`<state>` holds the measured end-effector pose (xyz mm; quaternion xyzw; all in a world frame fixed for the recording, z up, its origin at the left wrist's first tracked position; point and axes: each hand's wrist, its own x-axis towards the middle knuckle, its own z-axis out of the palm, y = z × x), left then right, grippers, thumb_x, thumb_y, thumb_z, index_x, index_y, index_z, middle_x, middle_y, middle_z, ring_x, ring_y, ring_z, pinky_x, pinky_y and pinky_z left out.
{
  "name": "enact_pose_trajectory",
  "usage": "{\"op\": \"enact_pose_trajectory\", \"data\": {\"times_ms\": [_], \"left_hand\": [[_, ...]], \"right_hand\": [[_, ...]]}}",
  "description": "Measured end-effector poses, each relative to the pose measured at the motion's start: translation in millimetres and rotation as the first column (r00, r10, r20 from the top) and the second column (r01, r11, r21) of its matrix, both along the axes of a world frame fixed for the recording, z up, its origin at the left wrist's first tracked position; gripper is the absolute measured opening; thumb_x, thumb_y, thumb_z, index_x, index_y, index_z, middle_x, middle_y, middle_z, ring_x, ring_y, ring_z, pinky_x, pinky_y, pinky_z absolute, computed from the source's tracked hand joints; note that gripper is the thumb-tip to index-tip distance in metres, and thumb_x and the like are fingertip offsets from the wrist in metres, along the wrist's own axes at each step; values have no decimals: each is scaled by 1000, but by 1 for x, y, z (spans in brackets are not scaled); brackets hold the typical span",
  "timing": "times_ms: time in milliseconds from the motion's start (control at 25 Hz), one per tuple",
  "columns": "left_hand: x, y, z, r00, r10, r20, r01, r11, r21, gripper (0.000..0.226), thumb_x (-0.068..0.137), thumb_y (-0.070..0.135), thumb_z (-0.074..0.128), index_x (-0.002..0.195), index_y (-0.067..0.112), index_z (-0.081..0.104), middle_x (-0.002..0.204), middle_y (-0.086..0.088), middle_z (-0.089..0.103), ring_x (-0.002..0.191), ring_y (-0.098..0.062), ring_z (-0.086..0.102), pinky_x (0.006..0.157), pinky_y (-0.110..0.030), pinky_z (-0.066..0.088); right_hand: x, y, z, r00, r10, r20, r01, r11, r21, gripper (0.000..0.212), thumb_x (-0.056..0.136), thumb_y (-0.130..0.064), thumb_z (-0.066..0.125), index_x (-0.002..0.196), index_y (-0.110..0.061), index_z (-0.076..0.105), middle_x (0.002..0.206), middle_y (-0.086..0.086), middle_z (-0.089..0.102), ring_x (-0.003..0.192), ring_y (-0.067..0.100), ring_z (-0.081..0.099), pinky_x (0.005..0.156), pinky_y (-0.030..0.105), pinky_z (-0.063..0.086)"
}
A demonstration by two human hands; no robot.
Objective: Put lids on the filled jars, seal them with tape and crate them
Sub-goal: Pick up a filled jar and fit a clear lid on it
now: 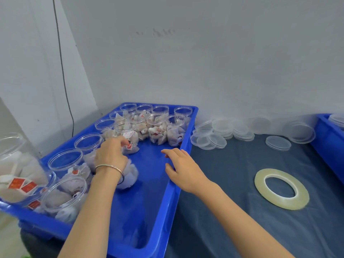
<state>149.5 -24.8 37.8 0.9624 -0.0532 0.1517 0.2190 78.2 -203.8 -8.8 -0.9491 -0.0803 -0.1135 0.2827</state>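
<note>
The left hand (111, 153) reaches into the blue tray (183, 148), its fingers curled round a clear jar (127, 135) stuffed with tea bags, though how firm that grip is cannot be told because the hand hides the contact. The right hand (181, 167) rests on the tray's right rim with fingers relaxed, holding nothing. The filled jars (160, 130) stand crowded at the tray's far end and along its left side, all apparently without lids, with one large jar (20, 168) leaning at the near left corner. The loose lids (214, 136) lie in heaps on the dark surface (232, 211) just beyond the tray, and the tape roll (281, 189) lies flat farther right, well apart from both hands. A second blue crate (327, 146) shows at the right edge. The likely trouble: the jars are packed touching, so lifting one could drag or tip a neighbour and spill tea bags, since nothing covers them. The thin plastic wall may also flex under a squeeze and let the jar slip.
</note>
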Motion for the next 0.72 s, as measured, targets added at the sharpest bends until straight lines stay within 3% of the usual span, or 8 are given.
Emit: {"op": "enact_pose_trajectory", "data": {"times_ms": [80, 160, 280, 320, 400, 520, 640, 720], "left_hand": [[-14, -19, 13, 985, -117, 128, 126, 990, -61, 37, 79, -8, 63, 110, 13, 66, 117, -11, 62, 105, -30, 57, 78, -29, 39], [-34, -44, 33, 928, -246, 280, 283, 954, -99, 34, 77, -9, 60, 104, 10, 68, 112, -9, 62, 100, -27, 57, 71, -22, 33], [-79, -87, 65, 771, -403, 493, 526, 840, -136, 29, 74, -2, 53, 96, 8, 69, 102, -6, 62, 86, -23, 60, 70, -28, 41], [-95, -103, 70, 714, -447, 540, 587, 801, -114, 31, 71, -4, 53, 94, 9, 69, 100, -5, 62, 82, -23, 60, 70, -32, 43], [-124, -136, 68, 642, -527, 557, 649, 761, -28, 36, 69, -10, 55, 93, 13, 67, 99, -2, 60, 82, -26, 60, 75, -40, 44], [-148, -177, 36, 611, -696, 377, 743, 668, 30, 40, 80, -7, 47, 108, 18, 62, 116, 1, 53, 91, -31, 58, 73, -46, 48], [-148, -195, -11, 533, -752, 388, 828, 558, -55, 41, 81, -1, 59, 116, 21, 62, 128, 5, 52, 107, -23, 55, 83, -38, 48], [-145, -201, -46, 550, -702, 453, 833, 496, -244, 61, 72, 11, 78, 125, 30, 54, 136, 5, 48, 124, -12, 46, 100, -38, 42]], "right_hand": [[-4, -3, -2, 1000, -1, -11, 2, 996, 88, 63, 97, -31, 48, 151, -20, 19, 148, -4, 31, 117, 12, 44, 99, 21, 32], [-12, -7, 2, 1000, -2, 27, -4, 972, 235, 84, 89, -40, 61, 153, -26, 8, 153, -12, 18, 129, 3, 34, 98, 14, 30], [-23, -23, 14, 980, -45, 191, -45, 896, 442, 106, 74, -38, 79, 151, -26, 7, 153, -12, 19, 139, -4, 18, 104, 5, 24], [-28, -32, 18, 966, -99, 240, -25, 885, 465, 102, 72, -35, 79, 151, -19, 15, 152, -6, 27, 138, -1, 26, 106, 12, 30], [-44, -55, 17, 930, -269, 252, 110, 855, 506, 71, 79, -26, 70, 141, -12, 38, 135, -3, 50, 120, -2, 46, 100, 29, 44], [-81, -87, -12, 891, -442, 101, 324, 776, 541, 39, 85, 3, 62, 122, -6, 54, 97, -18, 56, 93, -2, 56, 91, 32, 50], [-121, -103, -40, 884, -458, 89, 362, 793, 490, 36, 78, -16, 72, 109, -19, 55, 95, -17, 60, 97, 3, 61, 77, 12, 47], [-140, -110, -56, 903, -430, 3, 344, 727, 594, 62, 64, -28, 83, 117, -22, 52, 107, -14, 64, 101, 2, 62, 78, 15, 48]]}}
